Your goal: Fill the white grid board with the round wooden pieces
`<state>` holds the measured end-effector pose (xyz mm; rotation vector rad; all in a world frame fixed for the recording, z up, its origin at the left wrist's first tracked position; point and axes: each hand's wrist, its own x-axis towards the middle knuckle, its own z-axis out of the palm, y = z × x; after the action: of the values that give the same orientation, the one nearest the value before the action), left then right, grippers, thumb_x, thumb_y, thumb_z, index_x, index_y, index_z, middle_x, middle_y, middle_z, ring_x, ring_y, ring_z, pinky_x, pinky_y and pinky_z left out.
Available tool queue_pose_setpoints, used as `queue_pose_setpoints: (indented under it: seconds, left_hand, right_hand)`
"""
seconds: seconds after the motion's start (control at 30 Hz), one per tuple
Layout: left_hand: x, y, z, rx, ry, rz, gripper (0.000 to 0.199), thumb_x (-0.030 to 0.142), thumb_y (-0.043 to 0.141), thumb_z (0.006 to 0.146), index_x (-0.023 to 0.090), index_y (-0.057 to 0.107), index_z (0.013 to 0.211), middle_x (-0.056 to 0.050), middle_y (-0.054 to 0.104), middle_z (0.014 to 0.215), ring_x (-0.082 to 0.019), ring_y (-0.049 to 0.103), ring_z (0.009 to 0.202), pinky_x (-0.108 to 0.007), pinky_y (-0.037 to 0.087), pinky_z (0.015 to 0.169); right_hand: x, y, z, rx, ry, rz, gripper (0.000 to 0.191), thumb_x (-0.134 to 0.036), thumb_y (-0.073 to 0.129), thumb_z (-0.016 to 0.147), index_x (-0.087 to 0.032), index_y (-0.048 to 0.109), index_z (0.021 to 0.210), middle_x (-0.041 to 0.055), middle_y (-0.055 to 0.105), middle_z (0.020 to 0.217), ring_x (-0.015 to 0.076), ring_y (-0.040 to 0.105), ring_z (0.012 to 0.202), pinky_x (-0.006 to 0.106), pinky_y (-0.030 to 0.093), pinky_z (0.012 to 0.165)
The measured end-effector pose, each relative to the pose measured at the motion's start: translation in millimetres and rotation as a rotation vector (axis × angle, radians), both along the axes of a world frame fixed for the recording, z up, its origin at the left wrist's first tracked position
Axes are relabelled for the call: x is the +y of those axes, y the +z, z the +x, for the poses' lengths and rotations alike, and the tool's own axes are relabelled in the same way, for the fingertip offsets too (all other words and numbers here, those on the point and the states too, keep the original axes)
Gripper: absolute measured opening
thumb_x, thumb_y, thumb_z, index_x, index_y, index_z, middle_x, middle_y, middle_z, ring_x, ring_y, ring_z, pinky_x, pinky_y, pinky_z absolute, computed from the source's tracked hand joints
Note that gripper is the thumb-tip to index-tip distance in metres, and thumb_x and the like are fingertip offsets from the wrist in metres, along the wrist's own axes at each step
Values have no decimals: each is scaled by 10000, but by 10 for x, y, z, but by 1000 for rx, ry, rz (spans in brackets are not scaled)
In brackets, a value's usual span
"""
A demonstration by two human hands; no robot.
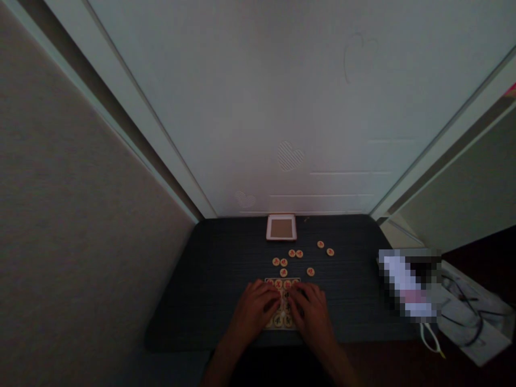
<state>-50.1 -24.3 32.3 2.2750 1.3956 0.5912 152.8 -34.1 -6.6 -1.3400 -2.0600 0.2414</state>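
Note:
A shallow tray (282, 329) of round Chinese chess pieces sits near the table's front edge. Pieces with red characters fill its far row, while dark characters mark a near-row piece (278, 321). My left hand (258, 303) lies over the tray's left side, fingers bent inward, fingertips on or just above the pieces. From the right, my right hand (310, 306) reaches over the opposite side in the same way, its thumb apart from the fingers. Neither hand shows a piece lifted between its fingers. The middle pieces are partly hidden beneath my hands.
Several loose pieces lie beyond the tray, including one piece (310, 272) to the right. A white-framed box lid or tray (281, 228) stands at the back of the dark table (217, 269). Behind is a white panel (258, 107); a light box (475, 328) with cables is at right.

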Motion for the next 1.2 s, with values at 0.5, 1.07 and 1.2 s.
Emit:
queue_pose_setpoints:
  seconds: [0.5, 1.07, 1.2]
  left_hand:
    - [6, 71, 6, 3, 24, -2, 134, 231, 635, 933, 293, 706, 1027, 3, 727, 1059, -212, 611, 1005, -387, 459, 897]
    - [89, 164, 174, 42, -18, 50, 221, 205, 554, 972, 303, 694, 1112, -14, 716, 1117, -224, 590, 1053, -407, 438, 896]
    - [97, 155, 226, 62, -30, 71, 238, 199, 544, 975, 300, 685, 1139, -28, 710, 1130, -235, 579, 1073, -424, 417, 905]
  right_hand:
    - [27, -35, -15, -11, -6, -15, 291, -191, 595, 943, -298, 667, 1204, 51, 697, 1110, 246, 607, 1011, 399, 463, 833]
    - [60, -120, 86, 62, -73, 54, 208, -200, 584, 944, -258, 696, 1109, 63, 703, 1049, 233, 629, 969, 382, 487, 818]
    - [49, -117, 84, 55, -70, 33, 211, -191, 573, 946, -249, 693, 1109, 66, 705, 1046, 237, 631, 969, 392, 489, 825]
